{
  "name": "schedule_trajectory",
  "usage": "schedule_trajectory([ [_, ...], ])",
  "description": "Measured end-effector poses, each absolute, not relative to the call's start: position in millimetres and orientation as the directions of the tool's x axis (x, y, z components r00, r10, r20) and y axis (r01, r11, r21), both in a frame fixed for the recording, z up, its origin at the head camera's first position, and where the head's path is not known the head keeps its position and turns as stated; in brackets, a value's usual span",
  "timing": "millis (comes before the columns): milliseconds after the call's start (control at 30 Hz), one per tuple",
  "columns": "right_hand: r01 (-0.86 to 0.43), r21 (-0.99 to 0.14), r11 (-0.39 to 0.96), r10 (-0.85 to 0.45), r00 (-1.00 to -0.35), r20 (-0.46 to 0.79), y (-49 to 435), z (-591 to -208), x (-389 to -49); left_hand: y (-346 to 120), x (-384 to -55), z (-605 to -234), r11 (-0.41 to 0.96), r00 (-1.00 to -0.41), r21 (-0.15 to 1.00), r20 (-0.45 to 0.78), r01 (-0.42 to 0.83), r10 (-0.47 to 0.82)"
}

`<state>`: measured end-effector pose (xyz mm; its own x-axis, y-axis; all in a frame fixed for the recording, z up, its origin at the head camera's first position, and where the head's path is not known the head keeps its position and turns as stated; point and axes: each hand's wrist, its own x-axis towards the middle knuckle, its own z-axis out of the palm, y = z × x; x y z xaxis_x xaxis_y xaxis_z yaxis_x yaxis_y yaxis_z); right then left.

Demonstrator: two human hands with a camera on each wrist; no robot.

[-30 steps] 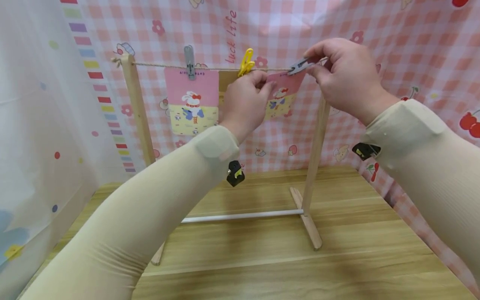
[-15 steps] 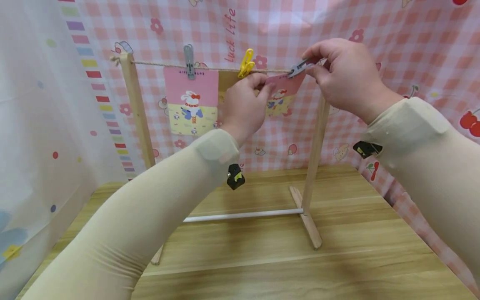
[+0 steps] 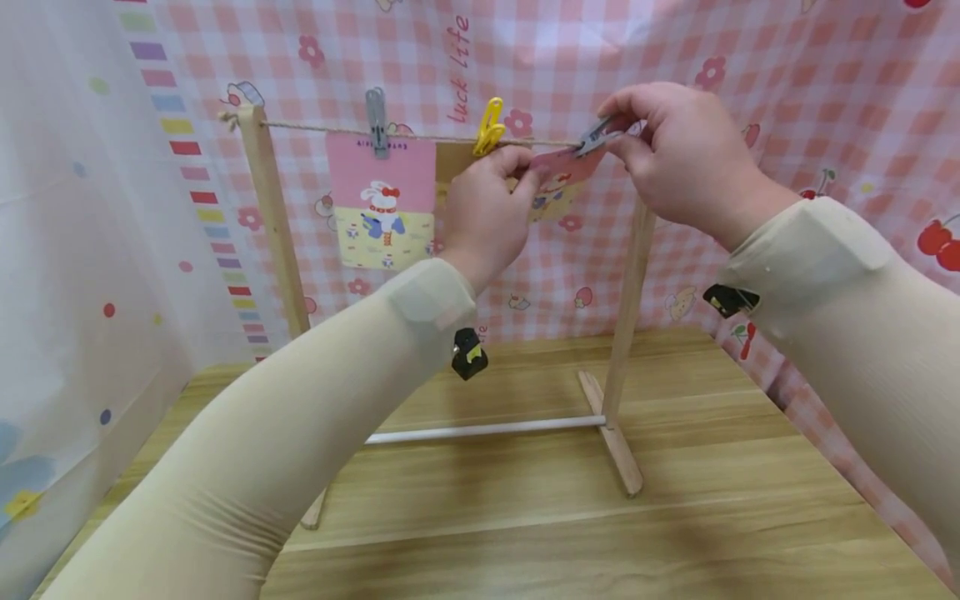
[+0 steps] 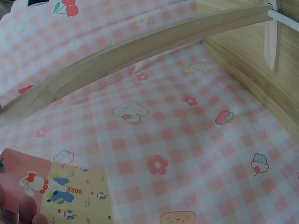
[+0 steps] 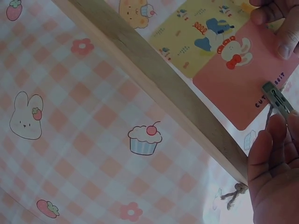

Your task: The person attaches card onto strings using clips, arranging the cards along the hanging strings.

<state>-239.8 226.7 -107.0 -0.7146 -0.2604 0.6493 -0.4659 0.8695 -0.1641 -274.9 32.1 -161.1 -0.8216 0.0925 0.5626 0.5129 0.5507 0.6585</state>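
A pink-and-yellow card (image 3: 576,171) with a rabbit picture is at the right part of a twine line (image 3: 442,137). My left hand (image 3: 487,217) pinches its left edge between thumb and fingers. With its thumb and fingers, my right hand (image 3: 690,158) grips the handles of a grey clothespin (image 3: 594,137). In the right wrist view, that clothespin (image 5: 275,95) has its tip over the card's lettered edge (image 5: 259,105), close to the twine. Whether it clamps both cannot be told. Fingers hide part of the card in the left wrist view.
A similar card (image 3: 382,200) hangs at left under another grey clothespin (image 3: 377,125). A yellow clothespin (image 3: 490,127) is on the line above a brown card (image 3: 453,158), mostly behind my left hand. Wooden posts (image 3: 273,221) and a white rod (image 3: 487,431) form the stand on the table (image 3: 480,525).
The held card's lower part has swung up and back, so less of its yellow half shows in the head view. Both hands keep their grips almost in place.
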Motion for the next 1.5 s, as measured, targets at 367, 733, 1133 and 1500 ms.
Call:
schedule_trajectory([
  [367,-0.491,-0.138,0.86,-0.286,-0.688,0.666,228,-111,-241,28,-275,-163,0.558,-0.846,0.678,0.526,0.478,0.087],
  [733,-0.505,-0.181,0.844,-0.233,-0.65,0.723,226,-111,-241,23,-271,-168,0.477,-0.821,0.703,0.567,0.528,0.074],
  [1133,-0.524,-0.25,0.814,-0.191,-0.648,0.737,222,-115,-241,19,-263,-174,0.463,-0.813,0.696,0.573,0.549,0.101],
  [1500,-0.531,-0.278,0.801,-0.163,-0.64,0.751,221,-122,-237,17,-252,-180,0.405,-0.811,0.714,0.569,0.57,0.138],
])
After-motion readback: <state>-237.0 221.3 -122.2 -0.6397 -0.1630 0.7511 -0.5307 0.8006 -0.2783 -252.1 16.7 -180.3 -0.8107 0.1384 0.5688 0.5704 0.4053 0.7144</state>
